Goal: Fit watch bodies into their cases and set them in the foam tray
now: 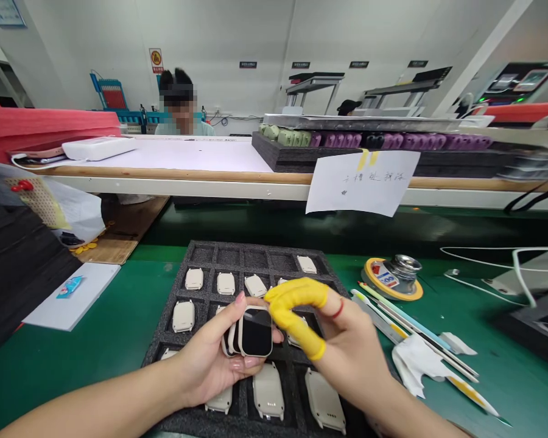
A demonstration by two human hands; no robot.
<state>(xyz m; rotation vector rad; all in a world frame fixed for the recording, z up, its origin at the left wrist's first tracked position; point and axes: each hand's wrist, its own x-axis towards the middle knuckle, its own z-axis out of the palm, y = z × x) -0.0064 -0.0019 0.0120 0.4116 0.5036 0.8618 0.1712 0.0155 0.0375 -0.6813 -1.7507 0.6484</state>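
Observation:
My left hand (210, 359) is closed around a small stack of smartwatch bodies. The front smartwatch (256, 331) has a black screen and a cream frame, and faces me. At its upper right corner, the thumb and forefinger of my right hand (342, 340) meet in a pinch; both wear yellow finger cots. Whatever lies between those fingertips is hidden. Below both hands lies a black foam tray (231, 255) divided into compartments. Several cream watch cases (268, 392) rest in it, backs up, and my hands cover part of them.
Right of the tray are a yellow tape roll (372, 283) with a metal cap on it, several slim tools (420, 331) and crumpled white wipes (415, 359). On the left lies a white pad (91, 304). A raised shelf (201, 182) crosses ahead; a person (180, 109) is beyond it.

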